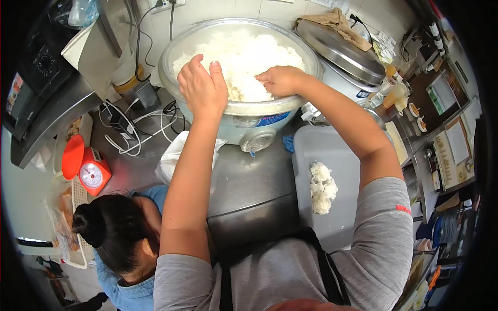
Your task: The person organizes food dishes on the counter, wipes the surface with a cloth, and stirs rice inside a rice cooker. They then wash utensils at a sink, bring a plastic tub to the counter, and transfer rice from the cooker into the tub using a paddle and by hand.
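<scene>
A large rice cooker point(179, 33) holds a heap of white cooked rice point(238, 52). My left hand point(204, 89) is over its near left rim, fingers stretched out and slightly spread, with nothing visible in them. Inside the cooker on the right, my right hand point(282, 81) has its fingers curled into the rice, and its fingertips are partly hidden there. To the right, a grey tray point(306, 142) carries a loose clump of rice point(322, 187).
A metal lid point(342, 46) leans behind the cooker at right. On the left are a red kitchen scale point(93, 173), white cables point(132, 142) and a white plastic bag point(174, 155). Another person point(122, 233) is close by at lower left.
</scene>
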`<state>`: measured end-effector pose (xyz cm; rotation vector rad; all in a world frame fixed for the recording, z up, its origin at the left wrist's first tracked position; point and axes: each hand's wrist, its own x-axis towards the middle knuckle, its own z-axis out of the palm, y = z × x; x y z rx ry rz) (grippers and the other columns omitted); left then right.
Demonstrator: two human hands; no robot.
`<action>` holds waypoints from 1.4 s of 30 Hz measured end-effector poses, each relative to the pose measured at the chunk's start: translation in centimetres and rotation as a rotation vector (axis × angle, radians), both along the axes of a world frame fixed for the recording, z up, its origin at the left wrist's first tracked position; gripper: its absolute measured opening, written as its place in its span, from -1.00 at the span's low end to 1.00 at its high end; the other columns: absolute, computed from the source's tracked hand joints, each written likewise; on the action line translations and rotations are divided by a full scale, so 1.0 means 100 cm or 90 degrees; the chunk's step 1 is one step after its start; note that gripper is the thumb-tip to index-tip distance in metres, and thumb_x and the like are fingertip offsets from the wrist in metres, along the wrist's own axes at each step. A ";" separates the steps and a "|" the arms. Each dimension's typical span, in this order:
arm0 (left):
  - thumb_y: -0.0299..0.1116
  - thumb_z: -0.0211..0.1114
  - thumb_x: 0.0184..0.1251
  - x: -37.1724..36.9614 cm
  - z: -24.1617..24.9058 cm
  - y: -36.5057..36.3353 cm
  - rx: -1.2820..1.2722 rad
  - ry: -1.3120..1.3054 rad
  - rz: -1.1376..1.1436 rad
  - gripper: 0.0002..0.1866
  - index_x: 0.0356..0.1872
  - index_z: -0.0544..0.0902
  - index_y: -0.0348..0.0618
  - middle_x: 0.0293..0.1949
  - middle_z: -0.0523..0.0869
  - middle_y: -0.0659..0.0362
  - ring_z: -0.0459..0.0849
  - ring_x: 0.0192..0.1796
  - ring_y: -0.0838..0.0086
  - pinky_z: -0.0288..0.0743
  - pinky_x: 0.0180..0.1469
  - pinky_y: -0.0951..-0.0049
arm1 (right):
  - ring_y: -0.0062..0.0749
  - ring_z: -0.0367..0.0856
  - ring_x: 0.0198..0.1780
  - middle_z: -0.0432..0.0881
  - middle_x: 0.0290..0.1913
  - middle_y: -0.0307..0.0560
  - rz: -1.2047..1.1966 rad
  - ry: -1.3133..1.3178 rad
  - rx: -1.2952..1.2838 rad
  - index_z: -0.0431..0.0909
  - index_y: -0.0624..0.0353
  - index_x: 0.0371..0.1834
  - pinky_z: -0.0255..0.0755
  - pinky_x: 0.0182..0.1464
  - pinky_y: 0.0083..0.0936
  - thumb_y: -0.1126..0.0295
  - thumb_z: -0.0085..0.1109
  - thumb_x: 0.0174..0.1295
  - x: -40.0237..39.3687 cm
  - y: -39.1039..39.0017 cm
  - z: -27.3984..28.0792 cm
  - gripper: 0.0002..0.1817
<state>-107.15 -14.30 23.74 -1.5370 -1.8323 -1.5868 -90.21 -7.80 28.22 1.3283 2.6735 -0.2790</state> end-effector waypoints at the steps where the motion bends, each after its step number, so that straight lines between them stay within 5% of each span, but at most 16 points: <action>1: -0.20 -0.04 0.14 0.000 0.000 0.000 0.000 -0.002 -0.001 -0.60 -0.09 0.35 -0.29 -0.11 0.40 -0.05 0.25 0.01 0.13 0.06 0.08 0.19 | -0.30 0.47 -0.10 0.54 -0.15 -0.13 -0.001 0.019 -0.020 0.36 -0.09 0.05 0.32 -0.06 -0.44 0.34 -0.17 0.02 0.002 0.001 0.000 -0.56; 10: -0.21 -0.04 0.14 0.000 0.000 -0.002 -0.005 0.004 0.011 -0.60 -0.08 0.34 -0.30 -0.08 0.37 -0.07 0.23 0.03 0.12 0.03 0.09 0.18 | -0.50 0.43 -0.57 0.47 -0.48 -0.09 -0.115 0.170 -0.203 0.43 0.24 -0.19 0.32 -0.58 -0.56 0.46 -0.12 -0.05 0.022 0.051 0.005 -0.69; 17: -0.19 -0.02 0.13 0.002 0.000 -0.001 -0.032 -0.007 0.046 -0.61 -0.08 0.36 -0.24 -0.08 0.38 -0.06 0.24 0.04 0.11 0.05 0.09 0.17 | -0.58 0.30 -0.66 0.39 -0.65 -0.21 -0.180 0.344 -0.151 0.38 0.22 -0.38 0.17 -0.68 -0.63 0.42 -0.09 -0.01 0.076 0.060 0.016 -0.85; 25: -0.16 -0.05 0.14 0.003 -0.001 0.001 -0.040 0.000 0.051 -0.61 -0.10 0.38 -0.24 -0.06 0.39 -0.05 0.25 0.05 0.11 0.06 0.09 0.15 | -0.65 0.28 -0.73 0.32 -0.73 -0.29 -0.278 0.466 -0.064 0.28 0.13 -0.63 0.15 -0.72 -0.69 0.44 -0.08 -0.05 0.182 -0.025 0.047 -0.91; 29: -0.16 -0.04 0.15 0.005 -0.001 -0.001 -0.050 0.009 0.053 -0.60 -0.09 0.37 -0.23 -0.05 0.38 -0.04 0.24 0.06 0.11 0.06 0.09 0.15 | -0.61 0.40 -0.69 0.44 -0.69 -0.22 -0.305 0.180 -0.148 0.43 0.21 -0.44 0.29 -0.70 -0.64 0.52 -0.09 -0.13 0.239 -0.096 0.043 -0.85; 31: -0.16 -0.04 0.15 0.006 0.000 -0.003 -0.046 0.020 0.062 -0.60 -0.09 0.37 -0.22 -0.05 0.38 -0.04 0.23 0.06 0.11 0.05 0.10 0.16 | -0.31 0.53 -0.54 0.55 -0.54 -0.02 -0.312 -0.044 -0.166 0.45 0.19 -0.31 0.43 -0.44 -0.51 0.55 -0.07 -0.17 0.231 -0.128 0.027 -0.73; 32: -0.16 -0.04 0.15 0.006 0.000 -0.003 -0.043 0.011 0.056 -0.61 -0.08 0.37 -0.22 -0.05 0.38 -0.04 0.23 0.06 0.11 0.05 0.10 0.16 | -0.09 0.54 -0.39 0.55 -0.46 0.09 -0.151 -0.173 0.118 0.45 0.22 -0.26 0.41 -0.31 -0.41 0.56 -0.10 -0.17 0.256 -0.133 -0.009 -0.68; 36: -0.17 -0.04 0.13 -0.008 -0.002 0.002 -0.011 -0.078 -0.015 -0.61 -0.08 0.37 -0.21 -0.04 0.37 -0.06 0.23 0.06 0.10 0.05 0.11 0.18 | -0.04 0.48 -0.17 0.51 -0.26 0.16 -0.283 -0.165 0.170 0.43 0.21 -0.17 0.34 -0.13 -0.32 0.60 -0.16 -0.10 0.208 -0.128 0.038 -0.64; 38: -0.15 -0.02 0.11 -0.026 -0.003 0.005 0.005 -0.140 -0.010 -0.58 -0.07 0.37 -0.20 -0.03 0.36 -0.07 0.21 0.08 0.10 0.05 0.11 0.19 | -0.06 0.48 -0.21 0.53 -0.30 0.08 -0.125 0.047 0.302 0.43 0.06 -0.11 0.35 -0.18 -0.30 0.48 -0.09 0.01 0.187 -0.109 0.055 -0.68; 42: -0.08 0.04 0.04 -0.064 -0.011 0.011 -0.058 -0.366 0.159 -0.45 0.01 0.30 -0.23 0.00 0.34 -0.09 0.16 0.13 0.09 0.05 0.14 0.20 | -0.21 0.52 -0.23 0.56 -0.30 -0.06 -0.075 -0.057 0.416 0.33 -0.20 0.05 0.38 -0.25 -0.36 0.40 -0.13 0.08 0.095 -0.065 0.064 -0.59</action>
